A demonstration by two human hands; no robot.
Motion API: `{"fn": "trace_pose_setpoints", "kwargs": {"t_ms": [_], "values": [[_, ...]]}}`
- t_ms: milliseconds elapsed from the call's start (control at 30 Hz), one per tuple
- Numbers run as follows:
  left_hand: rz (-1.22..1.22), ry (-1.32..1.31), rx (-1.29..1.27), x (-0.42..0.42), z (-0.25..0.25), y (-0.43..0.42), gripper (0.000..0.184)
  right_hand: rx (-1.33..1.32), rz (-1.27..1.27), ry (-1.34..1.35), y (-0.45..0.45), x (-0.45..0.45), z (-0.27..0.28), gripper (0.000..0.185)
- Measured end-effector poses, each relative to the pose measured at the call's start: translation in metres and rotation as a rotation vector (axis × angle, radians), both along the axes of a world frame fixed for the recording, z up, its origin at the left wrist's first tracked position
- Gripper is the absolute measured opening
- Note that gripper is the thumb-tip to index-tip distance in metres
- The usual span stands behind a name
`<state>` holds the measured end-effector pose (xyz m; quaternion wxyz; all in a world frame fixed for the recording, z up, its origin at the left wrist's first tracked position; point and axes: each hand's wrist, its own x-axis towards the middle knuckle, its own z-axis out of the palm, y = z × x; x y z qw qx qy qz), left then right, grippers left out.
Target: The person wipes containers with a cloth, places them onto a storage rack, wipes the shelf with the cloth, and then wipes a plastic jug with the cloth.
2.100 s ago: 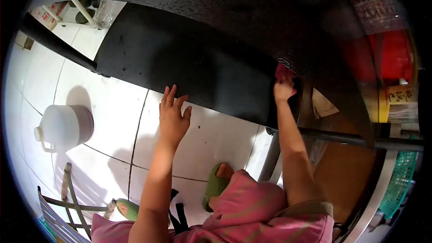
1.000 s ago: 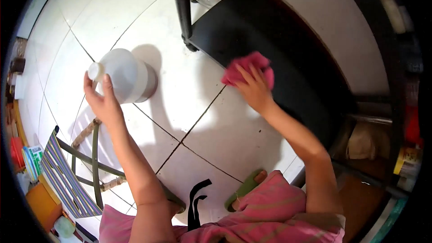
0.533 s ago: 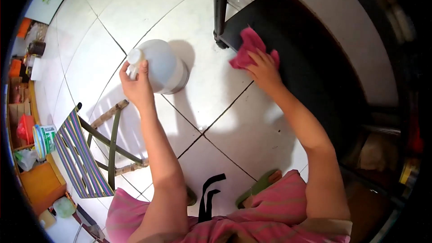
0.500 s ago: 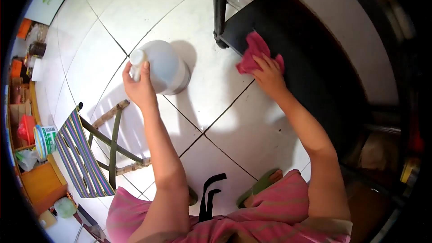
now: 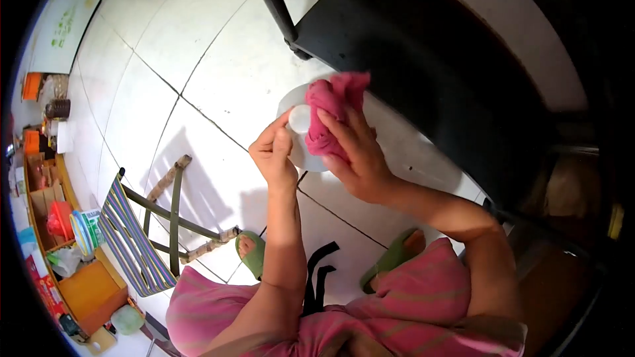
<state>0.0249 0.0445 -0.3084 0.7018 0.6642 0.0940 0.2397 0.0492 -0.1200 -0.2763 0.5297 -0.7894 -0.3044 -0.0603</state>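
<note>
My left hand [image 5: 274, 155] is closed at the neck of a translucent plastic jug [image 5: 313, 162], close beside its white cap [image 5: 299, 119]. A crumpled pink cloth [image 5: 329, 102] is in my right hand [image 5: 360, 162], pressed against the top of the jug on the cap's right side. Both hands and the cloth hide much of the jug from above. Just right of the cloth runs a long black panel [image 5: 423, 86], low over the floor.
A folding stool [image 5: 140, 244] with a striped seat stands on the white tiled floor [image 5: 211, 79] at left. Shelves [image 5: 86, 291] with boxes and tubs line the left edge. A black post [image 5: 270, 0] rises at the panel's corner. Green slippers [image 5: 251, 254] are on my feet.
The cloth has left the black panel and moved left onto the jug with my right hand. My left hand has brought the jug rightward and nearer to me. The view has shifted slightly.
</note>
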Motion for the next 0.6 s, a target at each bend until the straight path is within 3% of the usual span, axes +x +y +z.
{"fn": "trace_pose_setpoints", "kwargs": {"t_ms": [67,133,200,267,300,367,400,467,600], "values": [[-0.01,0.059,-0.176,0.007,0.007,-0.001,0.05,0.047,-0.004,-0.002,0.006,0.028,-0.009,0.043],[-0.058,0.157,-0.064,0.024,0.013,0.019,0.055,0.094,-0.042,0.148,0.009,0.059,-0.011,0.039],[-0.309,0.364,0.128,0.048,0.021,0.049,0.053,0.062,-0.032,0.379,0.017,0.092,-0.038,0.038],[-0.39,0.401,0.048,0.08,0.019,0.08,0.044,0.058,0.026,0.789,0.028,0.114,-0.054,0.039],[-0.467,0.443,0.254,0.091,0.026,0.093,0.039,0.074,0.03,0.78,0.037,0.113,-0.057,0.039],[-0.538,0.555,0.258,0.096,0.045,0.112,0.037,0.04,-0.017,0.544,0.06,0.094,-0.059,0.039],[-0.619,0.661,0.251,0.095,0.051,0.119,0.034,0.041,-0.009,0.549,0.071,0.089,-0.053,0.039],[-0.55,0.72,0.207,0.088,0.05,0.132,0.03,0.015,-0.003,0.476,0.092,0.085,-0.042,0.04],[-0.233,0.507,0.156,0.049,0.04,0.14,0.026,0.0,0.072,0.493,0.116,0.045,0.005,0.04]]}}
